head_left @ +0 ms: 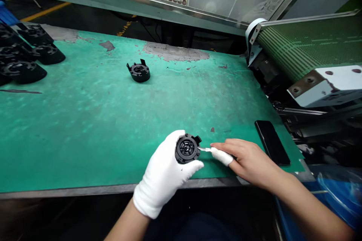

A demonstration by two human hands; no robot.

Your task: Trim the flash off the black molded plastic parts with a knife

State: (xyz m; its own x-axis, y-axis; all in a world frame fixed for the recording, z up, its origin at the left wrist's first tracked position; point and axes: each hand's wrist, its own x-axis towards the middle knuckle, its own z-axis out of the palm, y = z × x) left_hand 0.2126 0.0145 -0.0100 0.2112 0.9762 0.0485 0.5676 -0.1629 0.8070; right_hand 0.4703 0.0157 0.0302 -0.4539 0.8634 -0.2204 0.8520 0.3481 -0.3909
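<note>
My left hand (166, 169), in a white glove, is closed around a round black plastic part (187, 149) near the table's front edge. The part's ribbed face with a central hub points up, and a tab sticks out at its upper right. My bare right hand (246, 158), its thumb wrapped in white, pinches a small knife (204, 149). The thin metal blade touches the right rim of the black part; the handle is hidden in my fingers. Farther back on the table stands a similar black part (139, 72) with two upright prongs.
Several black parts (22, 70) stand grouped at the left of the worn green table (93, 120). A black phone (272, 142) lies at the right edge. Beyond it is a green conveyor belt (311, 41) with a white bracket (328, 84). Blue plastic (339, 192) sits at the lower right.
</note>
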